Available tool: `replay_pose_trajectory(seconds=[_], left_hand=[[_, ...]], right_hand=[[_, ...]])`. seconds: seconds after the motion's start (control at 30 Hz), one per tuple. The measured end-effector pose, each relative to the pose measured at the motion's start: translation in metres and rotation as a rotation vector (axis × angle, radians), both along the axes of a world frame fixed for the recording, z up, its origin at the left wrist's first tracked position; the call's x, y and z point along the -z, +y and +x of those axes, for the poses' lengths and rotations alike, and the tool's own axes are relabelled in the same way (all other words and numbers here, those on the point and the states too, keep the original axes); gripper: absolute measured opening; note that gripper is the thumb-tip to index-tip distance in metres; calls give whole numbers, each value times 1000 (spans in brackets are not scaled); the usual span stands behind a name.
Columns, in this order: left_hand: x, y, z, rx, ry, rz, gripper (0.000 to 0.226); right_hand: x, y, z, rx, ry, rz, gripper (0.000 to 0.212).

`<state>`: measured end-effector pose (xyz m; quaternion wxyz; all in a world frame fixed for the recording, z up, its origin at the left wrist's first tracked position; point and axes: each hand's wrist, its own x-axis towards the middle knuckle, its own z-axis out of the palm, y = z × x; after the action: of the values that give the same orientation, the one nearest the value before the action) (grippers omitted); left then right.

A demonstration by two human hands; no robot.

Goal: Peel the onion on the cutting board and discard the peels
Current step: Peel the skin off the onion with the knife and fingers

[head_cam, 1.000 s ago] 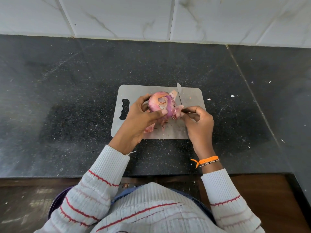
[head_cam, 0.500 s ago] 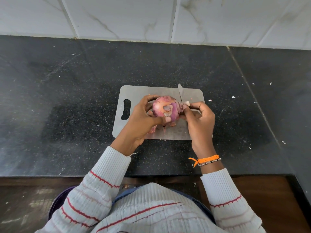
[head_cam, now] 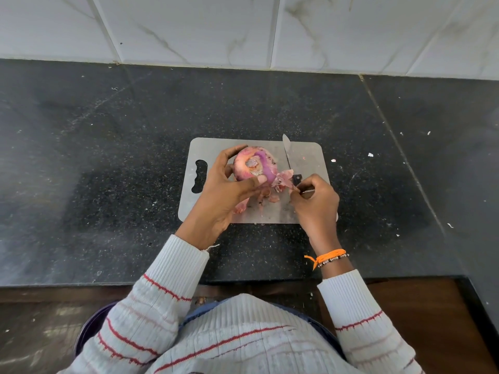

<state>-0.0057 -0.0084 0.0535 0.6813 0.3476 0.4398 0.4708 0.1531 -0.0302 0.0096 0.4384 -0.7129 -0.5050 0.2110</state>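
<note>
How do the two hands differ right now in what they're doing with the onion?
The left hand wraps around the whole onion, lifting it; the right hand only pinches a strip of peel. The left hand sits higher on the cutting board; the right hand is at its near edge. Both wear striped sleeves.

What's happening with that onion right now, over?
Left hand grips onion above cutting board. Right hand pinches a peel strip. Knife on board, beside onion.

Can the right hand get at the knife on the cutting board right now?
Probably yes: the knife lies beside the right hand, handle nearest. But its fingers are pinching an onion peel, which must go first.
</note>
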Motion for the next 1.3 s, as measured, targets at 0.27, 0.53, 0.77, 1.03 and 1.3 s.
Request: replay_pose_trajectory(seconds=[0.27, 0.53, 0.77, 1.03, 1.3], left_hand=[[1, 0, 3, -21, 79, -22, 63], [2, 0, 5, 3, 77, -36, 60], [2, 2, 5, 24, 100, -37, 59], [0, -2, 10, 28, 36, -65, 57], [0, -3, 12, 17, 96, -50, 52]], right_hand=[[-25, -1, -14, -131, 190, 208, 12], [-21, -1, -10, -156, 157, 292, 8], [-20, 1, -7, -188, 121, 348, 2], [-16, 3, -3, -130, 222, 257, 8], [-22, 0, -6, -145, 330, 181, 8]])
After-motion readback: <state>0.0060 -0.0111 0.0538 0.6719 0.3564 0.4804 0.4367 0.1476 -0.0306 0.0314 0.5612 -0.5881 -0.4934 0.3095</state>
